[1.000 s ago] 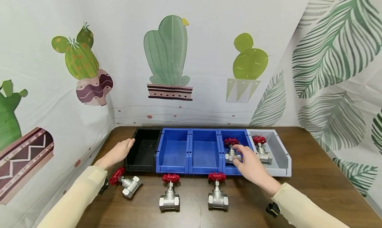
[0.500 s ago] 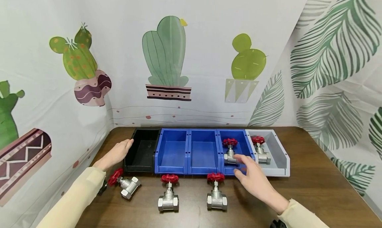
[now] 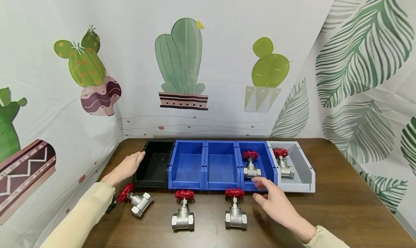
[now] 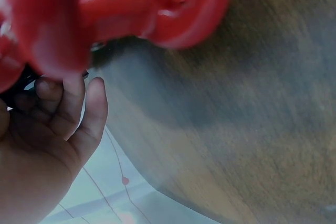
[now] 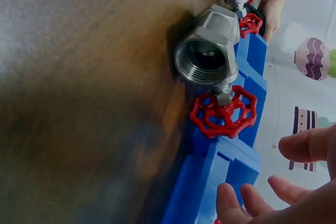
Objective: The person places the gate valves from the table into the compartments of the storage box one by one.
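Observation:
My left hand (image 3: 125, 168) rests against the left side of the black bin (image 3: 152, 183), fingers mostly straight. Just below it a gate valve (image 3: 141, 204) with a red handwheel lies aslant on the table; that red handwheel (image 4: 121, 14) looms large in the left wrist view. My right hand (image 3: 279, 206) holds nothing, its fingers loosely bent and spread, at the front edge of the rightmost blue bin (image 3: 273, 177). Inside that bin sits another gate valve (image 3: 251, 171). To the left of this hand lies a third valve (image 3: 236, 218), which the right wrist view also shows.
Two more blue bins (image 3: 186, 185) stand between the black bin and the rightmost blue one. A grey bin (image 3: 302, 187) ends the row and holds a valve (image 3: 286, 169). One further valve (image 3: 183, 220) lies in front on the wooden table (image 3: 344, 190). A printed cloth (image 3: 227, 60) hangs behind.
My right hand has let go of the valve in the rightmost blue bin and drawn back toward me, out over the bin's front edge. The left hand has stayed at the black bin.

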Demonstrator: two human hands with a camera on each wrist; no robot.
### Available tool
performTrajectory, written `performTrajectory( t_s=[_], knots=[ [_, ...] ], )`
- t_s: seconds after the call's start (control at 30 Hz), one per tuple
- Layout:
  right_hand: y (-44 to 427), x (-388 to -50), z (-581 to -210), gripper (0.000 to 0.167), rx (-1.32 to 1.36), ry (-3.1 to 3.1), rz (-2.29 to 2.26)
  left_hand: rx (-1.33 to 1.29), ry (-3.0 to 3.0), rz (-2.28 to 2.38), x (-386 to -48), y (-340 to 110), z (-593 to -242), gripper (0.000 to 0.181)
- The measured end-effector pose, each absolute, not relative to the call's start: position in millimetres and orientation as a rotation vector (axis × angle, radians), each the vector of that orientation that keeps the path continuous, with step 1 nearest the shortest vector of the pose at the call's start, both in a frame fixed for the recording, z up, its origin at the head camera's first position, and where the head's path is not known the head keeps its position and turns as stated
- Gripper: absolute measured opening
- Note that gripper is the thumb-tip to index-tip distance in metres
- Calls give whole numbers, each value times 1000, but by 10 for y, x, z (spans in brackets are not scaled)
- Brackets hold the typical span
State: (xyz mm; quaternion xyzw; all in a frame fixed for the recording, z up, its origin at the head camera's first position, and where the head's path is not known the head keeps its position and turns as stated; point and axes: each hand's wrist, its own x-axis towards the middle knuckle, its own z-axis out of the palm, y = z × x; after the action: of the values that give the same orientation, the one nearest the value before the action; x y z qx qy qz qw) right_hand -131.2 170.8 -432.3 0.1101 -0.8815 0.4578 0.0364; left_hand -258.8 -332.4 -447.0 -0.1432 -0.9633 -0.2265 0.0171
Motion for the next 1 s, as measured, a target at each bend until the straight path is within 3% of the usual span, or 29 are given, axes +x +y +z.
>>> performTrajectory(
  t_s=[0.37,0.67,1.0],
  knots=[
    [1697,-1282,-4456,39,276,-2781,1535,-475,-2942,-705,-2593,-3342,-4514,56],
    [1641,-1286,-4473,42,331,-2721,1755,-434,-2986,-693,-2592,-3329,-4470,48],
    [1492,-1310,-4501,47,190,-2716,1985,-431,-2967,-704,-2604,-3319,-4492,46]
  ],
)
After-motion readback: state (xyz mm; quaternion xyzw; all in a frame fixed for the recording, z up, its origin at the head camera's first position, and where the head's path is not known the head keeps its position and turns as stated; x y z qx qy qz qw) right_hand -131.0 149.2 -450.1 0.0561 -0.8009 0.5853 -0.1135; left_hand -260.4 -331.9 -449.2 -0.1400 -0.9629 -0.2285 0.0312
